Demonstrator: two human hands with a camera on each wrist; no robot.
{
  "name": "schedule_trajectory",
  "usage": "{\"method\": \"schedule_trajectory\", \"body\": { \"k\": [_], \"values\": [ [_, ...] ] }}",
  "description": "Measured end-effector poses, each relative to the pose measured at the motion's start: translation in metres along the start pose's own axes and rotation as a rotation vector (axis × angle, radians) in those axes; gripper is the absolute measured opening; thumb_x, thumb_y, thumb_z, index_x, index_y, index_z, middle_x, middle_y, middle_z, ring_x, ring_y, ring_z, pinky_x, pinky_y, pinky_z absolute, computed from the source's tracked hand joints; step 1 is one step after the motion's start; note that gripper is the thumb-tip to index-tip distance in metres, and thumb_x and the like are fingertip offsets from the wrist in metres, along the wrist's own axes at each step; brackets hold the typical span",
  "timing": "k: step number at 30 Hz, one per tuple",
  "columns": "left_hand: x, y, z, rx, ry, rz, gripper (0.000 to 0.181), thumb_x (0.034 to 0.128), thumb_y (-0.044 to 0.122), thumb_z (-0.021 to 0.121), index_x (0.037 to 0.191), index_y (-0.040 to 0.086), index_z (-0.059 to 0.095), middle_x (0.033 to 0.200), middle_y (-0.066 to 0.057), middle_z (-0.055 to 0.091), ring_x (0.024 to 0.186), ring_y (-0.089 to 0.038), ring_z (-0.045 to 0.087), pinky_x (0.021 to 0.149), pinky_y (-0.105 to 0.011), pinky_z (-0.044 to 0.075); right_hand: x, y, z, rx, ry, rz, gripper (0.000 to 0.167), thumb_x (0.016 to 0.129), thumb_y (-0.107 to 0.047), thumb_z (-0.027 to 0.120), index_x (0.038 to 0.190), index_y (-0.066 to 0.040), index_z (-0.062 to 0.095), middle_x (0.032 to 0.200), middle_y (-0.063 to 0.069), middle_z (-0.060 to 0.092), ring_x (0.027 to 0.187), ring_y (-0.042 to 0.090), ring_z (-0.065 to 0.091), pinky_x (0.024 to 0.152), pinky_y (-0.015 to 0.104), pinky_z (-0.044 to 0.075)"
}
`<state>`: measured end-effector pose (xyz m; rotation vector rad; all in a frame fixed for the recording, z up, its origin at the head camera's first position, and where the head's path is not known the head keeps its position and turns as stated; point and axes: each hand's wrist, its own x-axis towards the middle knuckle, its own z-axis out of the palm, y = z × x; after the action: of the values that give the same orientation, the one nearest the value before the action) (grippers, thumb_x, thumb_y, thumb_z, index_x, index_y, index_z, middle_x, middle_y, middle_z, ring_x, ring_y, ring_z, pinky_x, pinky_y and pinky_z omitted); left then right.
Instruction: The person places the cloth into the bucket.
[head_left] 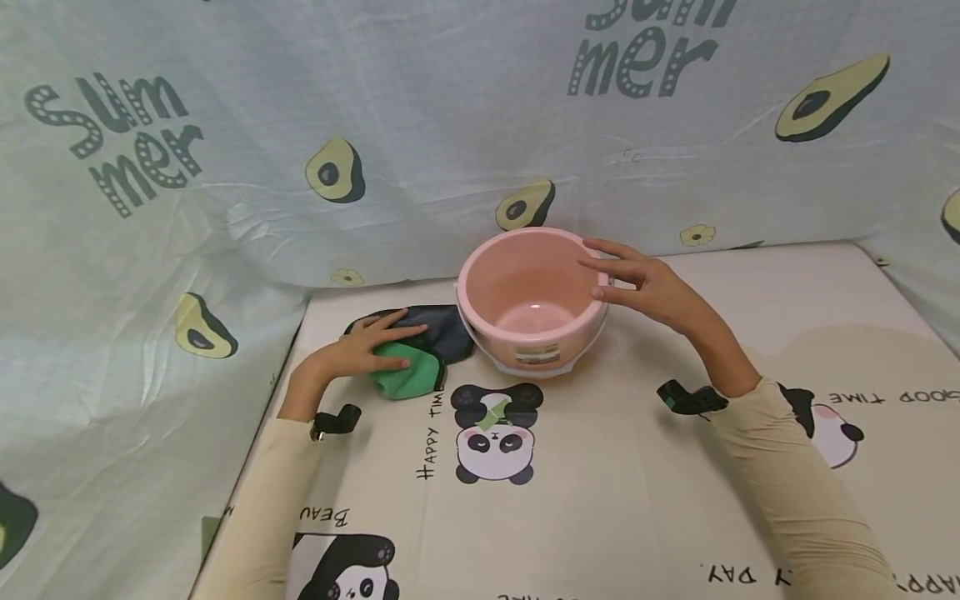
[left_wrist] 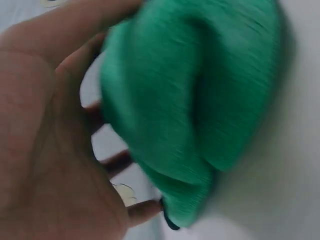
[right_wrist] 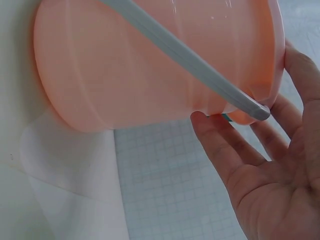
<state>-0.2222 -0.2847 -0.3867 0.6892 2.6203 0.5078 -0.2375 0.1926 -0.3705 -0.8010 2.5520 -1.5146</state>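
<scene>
A pink bucket (head_left: 536, 333) with a pale handle (right_wrist: 187, 57) stands upright, its mouth facing up. My right hand (head_left: 648, 287) touches the right of its rim with spread, fairly straight fingers. In the right wrist view, the fingertips (right_wrist: 200, 120) lie near the outer wall below the rim. Left of the bucket lies a soft fabric piece, dark blue (head_left: 444, 327) with a green part (head_left: 408, 375). My left hand (head_left: 356, 346) rests on it, fingers spread over the dark part and thumb on the green. In the left wrist view the green fabric (left_wrist: 165, 100) hides some fingertips.
A cream table cover (head_left: 592, 483) with printed pandas and words lies under everything. Pale sheeting (head_left: 435, 108) printed with avocados hangs at the back and left, close behind the bucket. Small black devices (head_left: 690, 398) are worn at both wrists.
</scene>
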Motion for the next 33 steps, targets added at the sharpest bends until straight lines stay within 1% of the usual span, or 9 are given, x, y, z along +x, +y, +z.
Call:
{"method": "schedule_trajectory", "body": {
  "k": [4, 7, 10, 13, 16, 20, 24, 30, 33],
  "values": [
    [0.003, -0.008, 0.007, 0.031, -0.002, 0.014, 0.067, 0.0971, 0.043, 0.068, 0.157, 0.027, 0.042, 0.171, -0.012, 0.007, 0.149, -0.057, -0.008, 0.111, -0.08, 0.003, 0.001, 0.0, 0.001, -0.02, 0.01, -0.003, 0.051, 0.098, -0.021, 0.07, 0.148, -0.023, 0.056, 0.163, -0.007, 0.034, 0.147, 0.023, 0.034, 0.09, 0.035, 0.039],
    [0.01, -0.01, 0.014, 0.051, 0.01, 0.045, 0.069, 0.0963, 0.041, 0.069, 0.158, 0.027, 0.041, 0.17, -0.013, 0.01, 0.148, -0.058, 0.006, 0.111, -0.078, 0.01, 0.0, 0.001, 0.001, -0.018, 0.01, -0.004, 0.051, 0.099, -0.021, 0.07, 0.148, -0.023, 0.056, 0.163, -0.007, 0.034, 0.147, 0.022, 0.034, 0.089, 0.032, 0.038],
    [0.018, -0.011, 0.02, 0.097, 0.04, 0.047, 0.069, 0.0953, 0.042, 0.07, 0.157, 0.029, 0.042, 0.167, -0.015, 0.019, 0.137, -0.056, 0.026, 0.105, -0.074, 0.025, 0.0, 0.002, 0.002, -0.017, 0.01, -0.005, 0.051, 0.099, -0.02, 0.069, 0.148, -0.023, 0.056, 0.163, -0.008, 0.033, 0.146, 0.022, 0.034, 0.087, 0.032, 0.038],
    [0.025, -0.008, 0.023, 0.107, 0.092, 0.062, 0.064, 0.0941, 0.04, 0.072, 0.153, 0.025, 0.05, 0.158, -0.018, 0.034, 0.13, -0.048, 0.038, 0.1, -0.066, 0.032, -0.001, 0.002, 0.003, -0.017, 0.011, -0.011, 0.051, 0.099, -0.02, 0.069, 0.148, -0.023, 0.055, 0.164, -0.008, 0.033, 0.146, 0.022, 0.034, 0.086, 0.032, 0.038],
    [0.03, -0.005, 0.026, 0.083, 0.135, 0.076, 0.056, 0.0967, 0.036, 0.07, 0.148, 0.02, 0.056, 0.15, -0.022, 0.042, 0.126, -0.045, 0.045, 0.101, -0.061, 0.035, -0.001, 0.003, 0.004, -0.011, 0.014, -0.009, 0.052, 0.099, -0.02, 0.069, 0.149, -0.024, 0.055, 0.164, -0.009, 0.032, 0.148, 0.021, 0.032, 0.09, 0.035, 0.038],
    [0.029, 0.004, 0.031, 0.054, 0.138, 0.016, 0.05, 0.1025, 0.038, 0.06, 0.149, 0.02, 0.055, 0.152, -0.023, 0.038, 0.118, -0.047, 0.043, 0.096, -0.064, 0.04, -0.002, 0.003, 0.005, -0.01, 0.014, -0.004, 0.052, 0.099, -0.021, 0.068, 0.149, -0.025, 0.054, 0.164, -0.01, 0.032, 0.15, 0.021, 0.03, 0.098, 0.044, 0.039],
    [0.026, 0.008, 0.033, 0.02, 0.134, -0.011, 0.048, 0.1073, 0.038, 0.05, 0.152, 0.021, 0.05, 0.157, -0.024, 0.032, 0.115, -0.046, 0.038, 0.091, -0.064, 0.04, -0.004, 0.001, 0.006, -0.027, 0.021, 0.0, 0.052, 0.099, -0.022, 0.069, 0.149, -0.025, 0.054, 0.163, -0.009, 0.033, 0.148, 0.023, 0.033, 0.097, 0.044, 0.04],
    [0.027, 0.007, 0.033, -0.052, 0.2, 0.058, 0.056, 0.1076, 0.02, 0.049, 0.16, 0.016, 0.032, 0.151, -0.025, 0.041, 0.13, -0.044, 0.041, 0.1, -0.062, 0.031, -0.006, -0.002, 0.007, -0.029, 0.022, 0.01, 0.052, 0.099, -0.024, 0.069, 0.149, -0.024, 0.055, 0.164, -0.008, 0.033, 0.146, 0.024, 0.035, 0.095, 0.043, 0.039],
    [0.029, 0.006, 0.033, -0.067, 0.242, 0.078, 0.054, 0.1058, 0.014, 0.052, 0.158, 0.009, 0.036, 0.143, -0.026, 0.048, 0.131, -0.042, 0.047, 0.105, -0.062, 0.029, -0.006, -0.001, 0.008, -0.035, 0.025, -0.001, 0.052, 0.099, -0.023, 0.069, 0.149, -0.022, 0.055, 0.163, -0.007, 0.033, 0.146, 0.024, 0.036, 0.094, 0.04, 0.039]
  ]
}}
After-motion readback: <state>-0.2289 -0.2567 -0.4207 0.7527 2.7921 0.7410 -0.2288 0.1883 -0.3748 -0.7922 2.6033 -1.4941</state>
